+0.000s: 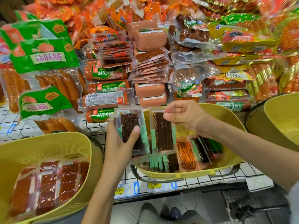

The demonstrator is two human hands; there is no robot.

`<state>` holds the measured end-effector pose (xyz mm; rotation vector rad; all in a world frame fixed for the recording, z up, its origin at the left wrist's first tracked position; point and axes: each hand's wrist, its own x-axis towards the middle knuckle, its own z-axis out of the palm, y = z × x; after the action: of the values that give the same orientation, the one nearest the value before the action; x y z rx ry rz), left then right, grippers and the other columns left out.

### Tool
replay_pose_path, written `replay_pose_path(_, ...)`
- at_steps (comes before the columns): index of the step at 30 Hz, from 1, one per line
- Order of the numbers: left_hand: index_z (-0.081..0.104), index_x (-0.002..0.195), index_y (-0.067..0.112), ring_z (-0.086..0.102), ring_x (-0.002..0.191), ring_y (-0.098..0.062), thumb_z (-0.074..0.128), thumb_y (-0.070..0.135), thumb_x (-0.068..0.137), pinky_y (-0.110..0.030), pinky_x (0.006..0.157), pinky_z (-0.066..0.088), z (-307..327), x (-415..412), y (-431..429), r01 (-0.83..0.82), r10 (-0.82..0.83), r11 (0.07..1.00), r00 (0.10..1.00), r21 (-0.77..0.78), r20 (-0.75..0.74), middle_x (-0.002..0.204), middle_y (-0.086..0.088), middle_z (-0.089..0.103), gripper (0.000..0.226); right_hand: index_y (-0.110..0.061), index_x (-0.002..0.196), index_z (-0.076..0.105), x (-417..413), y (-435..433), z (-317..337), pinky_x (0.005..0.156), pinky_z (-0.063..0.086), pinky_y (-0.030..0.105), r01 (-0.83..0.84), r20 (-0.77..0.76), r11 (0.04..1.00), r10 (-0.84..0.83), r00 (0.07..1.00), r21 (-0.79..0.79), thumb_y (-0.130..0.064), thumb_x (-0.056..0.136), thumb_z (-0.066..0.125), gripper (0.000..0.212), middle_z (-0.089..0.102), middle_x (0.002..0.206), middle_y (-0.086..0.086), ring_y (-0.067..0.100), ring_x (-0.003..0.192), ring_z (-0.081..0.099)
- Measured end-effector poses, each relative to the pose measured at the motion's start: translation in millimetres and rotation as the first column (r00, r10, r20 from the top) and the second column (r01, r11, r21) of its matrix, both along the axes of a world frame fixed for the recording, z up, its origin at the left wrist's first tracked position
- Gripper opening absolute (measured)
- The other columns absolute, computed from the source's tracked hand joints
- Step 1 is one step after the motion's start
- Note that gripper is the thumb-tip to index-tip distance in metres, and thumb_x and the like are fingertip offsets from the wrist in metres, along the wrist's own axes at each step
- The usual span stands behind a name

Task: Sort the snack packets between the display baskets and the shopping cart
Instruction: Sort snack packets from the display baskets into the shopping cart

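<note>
Left hand (119, 143) grips a dark-stick packet (129, 126), long axis upright. Right hand (184, 115) pinches the top edge of a second packet (162, 131) — hanging vertical, just beside the first, directly over the yellow basket (194, 174) beneath both hands.

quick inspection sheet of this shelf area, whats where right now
surface: white wire-grid shelf carrying yellow plastic baskets.
job's things: clear packet of dark sticks in the left hand; second dark-stick packet held above the middle yellow basket; red slab packets in the left yellow basket.
clutter: stacked sausage packs behind; price tags on the shelf edge.
grips: left hand wraps its packet; right hand pinches the second packet's top edge.
cables: nothing seen
surroundings: dark wire mesh lower right, possibly the cart.
</note>
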<state>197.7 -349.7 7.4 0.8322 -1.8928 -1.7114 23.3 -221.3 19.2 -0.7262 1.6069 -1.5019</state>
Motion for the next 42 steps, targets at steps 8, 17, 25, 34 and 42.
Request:
replay_pose_path(8, 0.053, 0.111, 0.025, 0.073, 0.080, -0.026, 0.074, 0.026, 0.071, -0.038, 0.055, 0.058, 0.6, 1.7, -1.4, -0.007, 0.016, 0.985, 0.998, 0.170, -0.055, 0.097, -0.004, 0.072, 0.046, -0.014, 0.079, 0.063, 35.9, -34.9, -10.1, 0.052, 0.042, 0.008, 0.304, -0.211, 0.950, -0.282, 0.936, 0.077, -0.029, 0.090, 0.060, 0.019, 0.058, 0.069, -0.005, 0.003, 0.060, 0.055)
replay_pose_path(17, 0.052, 0.118, 0.023, 0.073, 0.071, -0.029, 0.076, 0.031, 0.067, -0.036, 0.051, 0.057, -3.7, 18.3, -13.4, -0.077, 0.094, 0.958, 0.995, 0.277, -0.046, 0.093, -0.001, 0.074, 0.057, -0.009, 0.130, 0.047, 25.9, -11.0, -78.4, 0.107, 0.031, 0.057, 0.026, -0.366, 0.466, 0.659, 0.657, 0.885, -0.046, 0.075, 0.072, 0.070, 0.035, 0.144, 0.017, 0.037, 0.135, 0.032)
replay_pose_path(25, 0.052, 0.118, 0.024, 0.073, 0.068, -0.032, 0.076, 0.032, 0.067, -0.036, 0.052, 0.057, -5.2, 15.9, -9.5, -0.067, 0.079, 0.952, 0.997, 0.299, -0.025, 0.094, -0.002, 0.074, 0.057, -0.018, 0.091, 0.045, 22.2, -19.0, -73.6, 0.077, 0.045, 0.026, 0.200, -0.587, 0.784, 0.243, 0.772, 0.588, -0.049, 0.079, 0.067, 0.039, 0.050, 0.092, -0.006, 0.017, 0.091, 0.053)
replay_pose_path(34, 0.049, 0.124, 0.026, 0.072, 0.091, -0.020, 0.063, 0.029, 0.086, -0.039, 0.057, 0.059, 1.1, 13.0, -8.9, -0.023, 0.038, 0.972, 0.998, 0.236, -0.058, 0.115, 0.000, 0.067, 0.041, -0.007, 0.100, 0.060, 4.7, -2.0, 16.9, 0.079, 0.055, 0.023, -0.192, 0.205, 0.981, 0.194, 0.959, -0.031, -0.014, 0.082, 0.060, 0.019, 0.069, 0.105, 0.000, 0.014, 0.101, 0.066)
replay_pose_path(42, 0.053, 0.122, 0.020, 0.073, 0.084, -0.020, 0.072, 0.023, 0.076, -0.034, 0.054, 0.058, 0.9, 8.7, -3.3, 0.114, -0.102, 0.951, 0.993, 0.287, -0.056, 0.101, -0.003, 0.073, 0.049, -0.028, 0.093, 0.054, 25.9, -32.2, -10.8, 0.054, 0.044, 0.008, 0.159, -0.308, 0.984, -0.127, 0.943, 0.079, -0.034, 0.080, 0.069, 0.021, 0.057, 0.080, -0.007, -0.006, 0.061, 0.054)
